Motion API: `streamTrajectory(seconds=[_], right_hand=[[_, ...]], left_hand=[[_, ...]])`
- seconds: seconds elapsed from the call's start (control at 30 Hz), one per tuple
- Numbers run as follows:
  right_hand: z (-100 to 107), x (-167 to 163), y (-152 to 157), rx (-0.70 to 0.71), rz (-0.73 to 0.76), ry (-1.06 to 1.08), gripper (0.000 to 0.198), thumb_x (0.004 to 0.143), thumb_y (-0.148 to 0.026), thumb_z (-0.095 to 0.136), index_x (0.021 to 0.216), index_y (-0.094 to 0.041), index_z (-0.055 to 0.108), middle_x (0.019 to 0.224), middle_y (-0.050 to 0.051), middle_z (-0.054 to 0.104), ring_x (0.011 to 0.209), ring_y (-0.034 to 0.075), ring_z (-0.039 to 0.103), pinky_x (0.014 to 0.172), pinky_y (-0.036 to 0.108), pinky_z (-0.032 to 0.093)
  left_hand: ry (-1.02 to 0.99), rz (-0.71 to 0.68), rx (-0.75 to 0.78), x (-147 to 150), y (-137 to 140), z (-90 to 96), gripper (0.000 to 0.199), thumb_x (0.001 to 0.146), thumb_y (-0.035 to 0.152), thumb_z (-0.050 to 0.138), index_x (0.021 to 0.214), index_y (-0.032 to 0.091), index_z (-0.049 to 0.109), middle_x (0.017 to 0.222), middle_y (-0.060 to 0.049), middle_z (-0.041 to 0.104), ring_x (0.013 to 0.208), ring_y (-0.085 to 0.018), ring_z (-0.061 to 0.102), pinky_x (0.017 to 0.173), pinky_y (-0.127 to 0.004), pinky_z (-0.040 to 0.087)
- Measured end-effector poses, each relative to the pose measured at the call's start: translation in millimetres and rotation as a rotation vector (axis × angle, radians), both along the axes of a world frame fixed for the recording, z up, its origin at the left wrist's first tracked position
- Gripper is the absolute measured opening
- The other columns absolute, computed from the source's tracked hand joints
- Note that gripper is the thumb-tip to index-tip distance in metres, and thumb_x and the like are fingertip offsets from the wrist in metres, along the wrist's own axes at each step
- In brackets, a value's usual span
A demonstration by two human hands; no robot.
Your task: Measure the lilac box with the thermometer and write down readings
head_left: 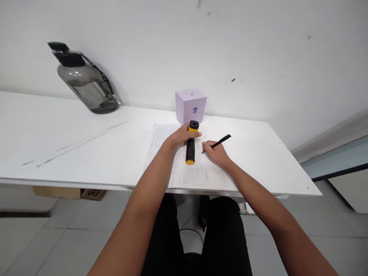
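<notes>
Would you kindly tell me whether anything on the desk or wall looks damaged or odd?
Two things: dark marks blemish the white wall, and grey streaks cross the tabletop near the bottle, though these may be printed pattern.

writing on paper: too small to read; arms: cut by bottom edge

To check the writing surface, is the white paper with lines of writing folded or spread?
Spread: the paper lies open on the white tabletop, lines of writing showing beside the left hand.
</notes>
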State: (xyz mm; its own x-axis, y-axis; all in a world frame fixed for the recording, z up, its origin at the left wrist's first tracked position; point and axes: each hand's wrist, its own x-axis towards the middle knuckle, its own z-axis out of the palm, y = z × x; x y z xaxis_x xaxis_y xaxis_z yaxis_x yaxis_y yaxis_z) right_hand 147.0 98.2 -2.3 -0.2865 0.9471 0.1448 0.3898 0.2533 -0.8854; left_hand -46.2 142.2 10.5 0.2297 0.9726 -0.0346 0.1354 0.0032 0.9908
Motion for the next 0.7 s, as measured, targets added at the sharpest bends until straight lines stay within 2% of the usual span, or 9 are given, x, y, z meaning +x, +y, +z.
streamTrajectory(seconds=[0.27,0.7], right_hand=[[4.8,-0.6,-2.3,-0.040,-0.009,0.013,0.037,0.084,-0.046,0.051,0.058,-0.020,0.055,0.058,0.000,0.057,0.061,0.015,0.054,0.062,0.027,0.042],[1.1,1.5,-0.4,-0.029,0.080,-0.009,0.036,0.084,-0.044,0.051,0.058,-0.020,0.056,0.061,0.001,0.060,0.063,0.014,0.053,0.064,0.028,0.042]], left_hand=[[0.021,0.006,0.001,1.5,-0.2,2.8,0.042,0.062,0.034,0.080,0.095,0.021,0.058,0.077,0.001,0.054,0.068,-0.013,0.052,0.067,-0.031,0.041],[0.005,-0.006,0.005,0.1,1.4,-1.1,0.042,0.064,0.035,0.081,0.095,0.022,0.057,0.076,0.001,0.054,0.065,-0.012,0.052,0.064,-0.030,0.041]])
